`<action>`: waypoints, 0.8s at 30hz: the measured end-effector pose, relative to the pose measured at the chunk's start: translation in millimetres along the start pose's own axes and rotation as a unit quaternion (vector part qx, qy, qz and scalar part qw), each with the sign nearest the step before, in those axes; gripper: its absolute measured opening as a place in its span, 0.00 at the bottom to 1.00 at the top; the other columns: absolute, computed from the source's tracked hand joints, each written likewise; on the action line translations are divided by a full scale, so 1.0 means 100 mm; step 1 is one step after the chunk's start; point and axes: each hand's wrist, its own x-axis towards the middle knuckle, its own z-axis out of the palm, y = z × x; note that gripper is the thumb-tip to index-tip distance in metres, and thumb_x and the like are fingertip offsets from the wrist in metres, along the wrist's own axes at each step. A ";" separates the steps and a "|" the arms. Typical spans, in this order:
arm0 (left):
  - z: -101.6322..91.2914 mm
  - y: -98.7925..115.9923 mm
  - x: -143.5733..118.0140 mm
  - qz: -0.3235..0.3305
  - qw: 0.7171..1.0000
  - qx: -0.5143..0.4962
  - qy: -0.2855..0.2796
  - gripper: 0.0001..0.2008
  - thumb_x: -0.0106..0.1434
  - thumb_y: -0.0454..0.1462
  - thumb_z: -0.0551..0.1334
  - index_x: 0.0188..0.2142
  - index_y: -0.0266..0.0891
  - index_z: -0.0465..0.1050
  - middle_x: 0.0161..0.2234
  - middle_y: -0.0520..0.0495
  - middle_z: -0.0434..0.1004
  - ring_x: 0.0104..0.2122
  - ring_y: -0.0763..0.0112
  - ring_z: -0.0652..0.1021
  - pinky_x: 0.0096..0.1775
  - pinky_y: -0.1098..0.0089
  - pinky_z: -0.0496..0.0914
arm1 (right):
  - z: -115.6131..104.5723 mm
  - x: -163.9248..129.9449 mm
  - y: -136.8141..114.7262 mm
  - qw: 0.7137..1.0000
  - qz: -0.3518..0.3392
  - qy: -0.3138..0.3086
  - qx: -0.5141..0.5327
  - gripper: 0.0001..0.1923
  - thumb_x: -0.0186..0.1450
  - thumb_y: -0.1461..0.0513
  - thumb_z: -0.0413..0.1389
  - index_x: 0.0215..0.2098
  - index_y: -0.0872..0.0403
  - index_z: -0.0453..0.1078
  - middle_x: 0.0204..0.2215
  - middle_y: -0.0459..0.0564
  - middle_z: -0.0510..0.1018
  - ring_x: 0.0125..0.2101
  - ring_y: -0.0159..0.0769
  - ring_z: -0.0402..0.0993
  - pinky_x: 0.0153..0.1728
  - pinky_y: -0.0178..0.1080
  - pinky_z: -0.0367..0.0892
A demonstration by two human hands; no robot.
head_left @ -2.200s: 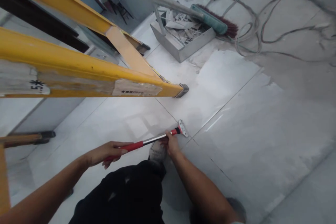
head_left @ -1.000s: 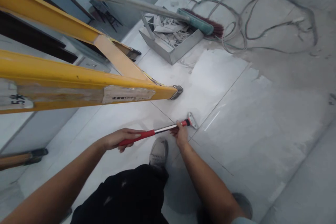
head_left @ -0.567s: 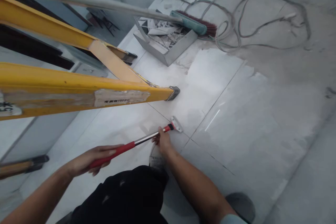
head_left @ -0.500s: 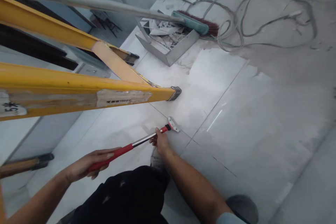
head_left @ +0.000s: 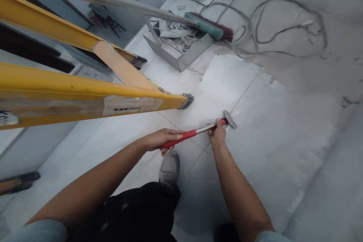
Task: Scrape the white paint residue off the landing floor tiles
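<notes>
Your fingers are closed around the scraper (head_left: 198,131) at two places: your left hand (head_left: 160,140) wraps the red grip at the near end, and your right hand (head_left: 217,136) clamps the shaft just behind the head. The blade (head_left: 229,118) lies flat on the tile (head_left: 272,136), right beside a grout line.

Half a second ago the blade sat nearer to you, close to the ladder foot (head_left: 187,100), with your left arm drawn back. Now both arms are stretched out and the blade has slid forward and to the right, across the joint onto the next tile. That reads as a push stroke near its full reach, so the strip behind it has likely been scraped, and the dusty patch ahead has not.

Your shoe (head_left: 169,166) stands just behind the tool, between your forearms. To the left, the yellow ladder (head_left: 85,94) crosses the view, well apart from the blade. Farther off, a metal dustpan (head_left: 181,51) full of scraps sits on the floor, with a broom (head_left: 210,28) resting against its far edge. Beyond that, loose cables (head_left: 266,26) loop over the dusty floor.
</notes>
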 end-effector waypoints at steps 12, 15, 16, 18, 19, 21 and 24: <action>-0.04 -0.40 -0.47 -0.090 0.995 0.040 -0.025 0.36 0.56 0.51 0.58 0.62 0.44 0.51 0.18 0.56 0.62 0.13 0.77 0.63 0.17 0.73 0.63 | -0.28 -0.57 0.80 0.995 0.086 0.017 -0.050 0.17 0.63 0.54 0.47 0.19 0.51 0.54 0.08 0.39 0.61 0.09 0.27 0.57 0.09 0.30 0.50; 0.22 -0.04 -0.14 -0.051 0.997 0.007 -0.050 0.35 0.58 0.49 0.56 0.63 0.48 0.47 0.18 0.57 0.63 0.14 0.77 0.63 0.17 0.74 0.62 | -0.28 -0.19 0.13 0.997 0.050 0.020 -0.047 0.15 0.63 0.56 0.49 0.20 0.51 0.53 0.08 0.36 0.59 0.08 0.25 0.55 0.08 0.29 0.49; 0.31 0.09 -0.06 -0.038 0.997 -0.005 -0.059 0.34 0.59 0.48 0.56 0.63 0.49 0.46 0.18 0.57 0.63 0.13 0.78 0.62 0.17 0.75 0.61 | -0.27 -0.08 -0.09 0.998 0.042 0.014 -0.038 0.14 0.62 0.58 0.50 0.21 0.52 0.53 0.09 0.36 0.59 0.08 0.25 0.55 0.08 0.28 0.50; 0.48 0.30 0.04 -0.021 0.997 -0.021 -0.076 0.33 0.61 0.48 0.54 0.63 0.50 0.44 0.18 0.57 0.64 0.13 0.79 0.62 0.19 0.76 0.62 | -0.27 0.06 -0.44 0.999 0.035 0.004 -0.024 0.13 0.61 0.60 0.52 0.22 0.52 0.54 0.10 0.36 0.60 0.09 0.24 0.56 0.08 0.28 0.51; 0.55 0.37 0.05 -0.016 0.996 -0.023 -0.086 0.33 0.61 0.48 0.54 0.63 0.49 0.44 0.18 0.56 0.65 0.14 0.78 0.64 0.20 0.76 0.63 | -0.28 0.07 -0.53 0.999 0.035 0.005 -0.022 0.12 0.60 0.60 0.53 0.23 0.52 0.54 0.10 0.35 0.61 0.09 0.24 0.56 0.08 0.27 0.51; 0.65 0.41 0.00 -0.021 0.992 -0.018 -0.123 0.31 0.61 0.47 0.56 0.61 0.45 0.50 0.19 0.55 0.67 0.16 0.76 0.68 0.22 0.74 0.65 | -0.35 -0.03 -0.52 0.999 0.034 0.011 -0.027 0.12 0.60 0.60 0.53 0.23 0.52 0.55 0.10 0.35 0.61 0.09 0.23 0.55 0.08 0.26 0.50; 0.74 0.23 -0.14 -0.113 0.970 0.030 -0.212 0.23 0.55 0.44 0.63 0.48 0.38 0.63 0.20 0.52 0.71 0.19 0.71 0.72 0.23 0.69 0.69 | -0.58 -0.41 -0.08 0.995 0.057 0.015 -0.076 0.15 0.61 0.56 0.52 0.21 0.52 0.54 0.09 0.36 0.59 0.08 0.24 0.55 0.06 0.27 0.49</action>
